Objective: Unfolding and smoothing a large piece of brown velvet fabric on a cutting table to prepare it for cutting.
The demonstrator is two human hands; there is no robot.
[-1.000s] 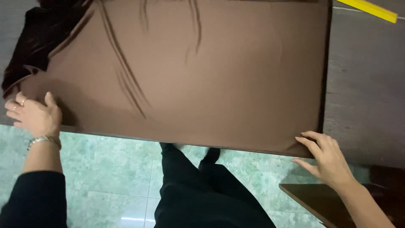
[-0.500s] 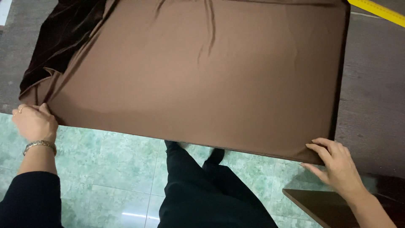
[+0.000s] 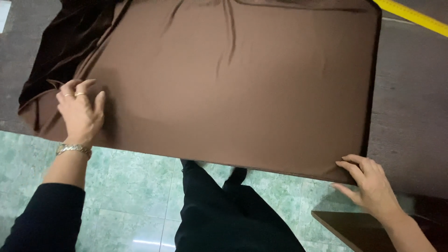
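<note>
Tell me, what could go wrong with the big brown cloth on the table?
The brown cloth lies right along the near edge of the grey table, so a tug might slide it off onto the green floor. The left hand presses beside a bunched, darker fold; smoothing there could push new creases into the flat part. The right hand only pins the corner with its fingertips, so that corner may slip loose.

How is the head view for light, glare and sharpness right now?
Head view: even, soft light on the brown cloth, whose creases read clearly; a soft shadow lies beside the left hand; a small bright glare spot sits on the green floor tiles; the right hand at the cloth's near corner looks slightly soft; the darker folded part at far left loses detail.
</note>
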